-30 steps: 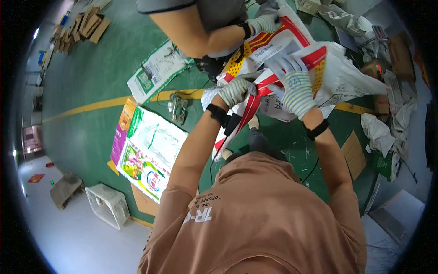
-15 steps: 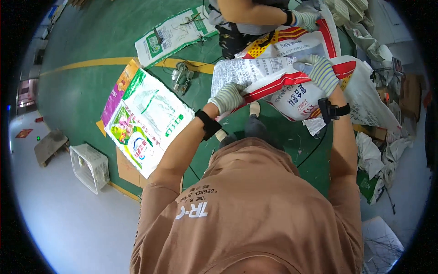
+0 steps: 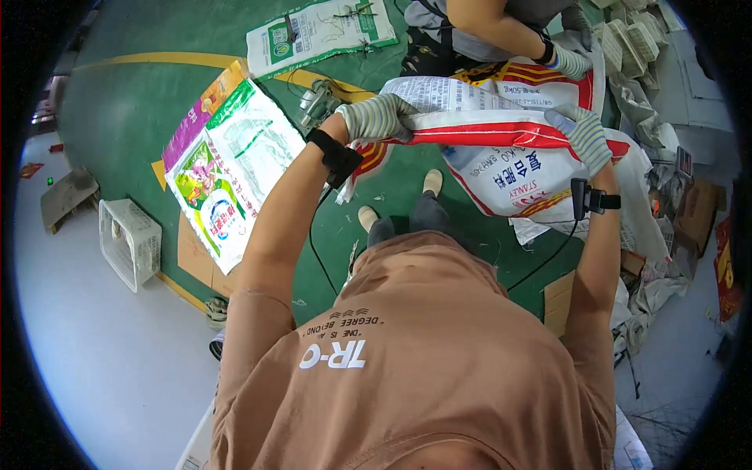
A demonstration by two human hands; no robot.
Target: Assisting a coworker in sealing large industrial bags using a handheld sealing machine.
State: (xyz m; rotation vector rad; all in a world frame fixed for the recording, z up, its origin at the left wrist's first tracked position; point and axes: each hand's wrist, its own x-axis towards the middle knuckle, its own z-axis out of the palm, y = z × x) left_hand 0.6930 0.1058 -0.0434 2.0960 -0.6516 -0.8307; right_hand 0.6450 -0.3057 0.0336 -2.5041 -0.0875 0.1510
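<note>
Between my hands stretches a white woven sack with a red band, folded over along the edge I hold. My left hand, in a striped glove, is closed round the folded edge at the left. My right hand, gloved the same way, grips the same edge at the right. Part of the sack hangs down toward my feet. Just beyond it, a co-worker's gloved hand rests on another red-striped sack.
A flat green-and-white sack lies on the green floor at left, near a small metal machine. Another sack lies farther off. A white plastic crate stands far left. Crumpled sacks and a cardboard box crowd the right. A cable trails nearby.
My left hand has risen, bringing the sack's folded edge nearly level. My right hand has shifted slightly right. The whole view has turned a little, and the co-worker appears farther right.
</note>
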